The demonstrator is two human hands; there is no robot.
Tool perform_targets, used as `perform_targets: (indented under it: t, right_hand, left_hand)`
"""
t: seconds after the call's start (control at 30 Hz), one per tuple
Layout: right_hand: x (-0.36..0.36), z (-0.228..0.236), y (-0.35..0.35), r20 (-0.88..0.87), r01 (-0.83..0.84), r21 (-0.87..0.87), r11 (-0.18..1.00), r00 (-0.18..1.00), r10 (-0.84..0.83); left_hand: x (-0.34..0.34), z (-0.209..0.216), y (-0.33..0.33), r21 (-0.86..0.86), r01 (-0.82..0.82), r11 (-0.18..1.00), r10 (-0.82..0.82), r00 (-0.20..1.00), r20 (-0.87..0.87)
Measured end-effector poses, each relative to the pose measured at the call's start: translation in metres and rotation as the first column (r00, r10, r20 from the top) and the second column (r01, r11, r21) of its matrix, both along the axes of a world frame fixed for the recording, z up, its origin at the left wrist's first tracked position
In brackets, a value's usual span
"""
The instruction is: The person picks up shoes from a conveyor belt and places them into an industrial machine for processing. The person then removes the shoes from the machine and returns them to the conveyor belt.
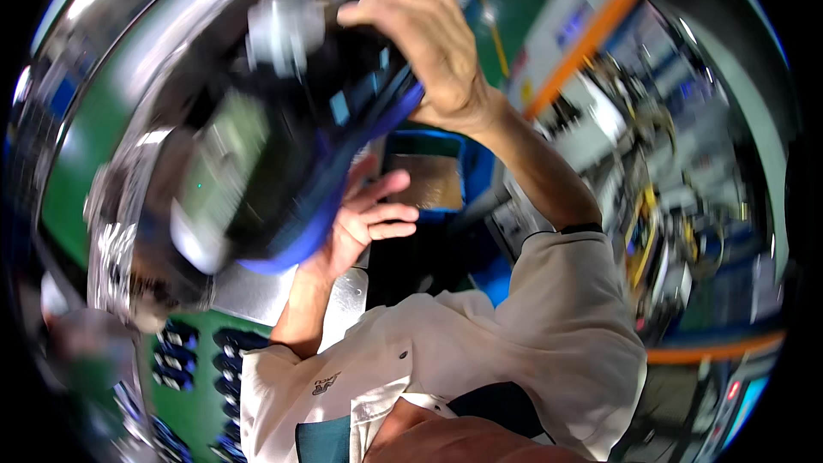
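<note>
A large dark thing with a blue curved rim (296,244) fills the upper left, close to me and smeared by motion. Its outline is somewhat like a shoe, but I cannot tell its kind. My right hand (433,51) reaches over its upper right end, fingers bent across the dark part; the thumb is hidden. Below the rim is my left hand (364,219), palm up, fingers stretched and apart with nothing seen between them. The rim covers part of that palm, and whether the two touch is unclear.
A blue bin (463,176) with a brown bottom stands beyond my hands. Dark blue shoe-like things (176,356) sit in rows over the green floor (201,326) at lower left. A metal surface (347,300) lies beside my left forearm. Machinery and cables (660,231) stand at right, near an orange bar (591,30).
</note>
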State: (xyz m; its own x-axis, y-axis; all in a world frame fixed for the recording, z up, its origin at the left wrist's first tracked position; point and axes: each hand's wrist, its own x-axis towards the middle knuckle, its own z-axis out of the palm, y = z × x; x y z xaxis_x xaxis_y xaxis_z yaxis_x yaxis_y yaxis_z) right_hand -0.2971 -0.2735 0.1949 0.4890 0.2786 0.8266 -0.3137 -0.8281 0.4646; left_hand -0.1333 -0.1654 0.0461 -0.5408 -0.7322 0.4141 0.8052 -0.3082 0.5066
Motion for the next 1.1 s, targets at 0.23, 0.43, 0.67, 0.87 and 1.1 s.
perform_targets:
  t: [0.23,0.43,0.67,0.87,1.1]
  right_hand:
    - [-0.242,-0.08,0.137,-0.21,0.672,0.554,0.491,0.684,-0.699]
    - [-0.356,-0.155,0.272,0.622,-0.703,0.692,0.165,0.463,-0.632]
    - [-0.461,-0.226,0.358,0.62,-0.498,0.52,0.694,-0.339,-0.708]
    - [-0.505,-0.232,0.429,0.637,-0.129,0.648,0.751,-0.448,-0.627]
    - [-0.518,-0.205,0.447,0.37,0.028,0.886,0.463,-0.644,-0.669]
  left_hand:
    - [-0.199,0.001,0.029,0.161,0.305,0.939,-0.318,0.946,0.065]
    - [-0.364,-0.022,0.058,-0.034,0.105,0.994,-0.073,0.854,0.515]
    - [-0.541,-0.051,0.083,-0.345,0.569,0.747,-0.138,0.64,0.756]
    - [-0.744,-0.128,0.037,-0.368,0.545,0.753,0.151,0.401,0.904]
    - [-0.876,-0.193,0.031,-0.522,0.537,0.663,0.542,0.136,0.829]
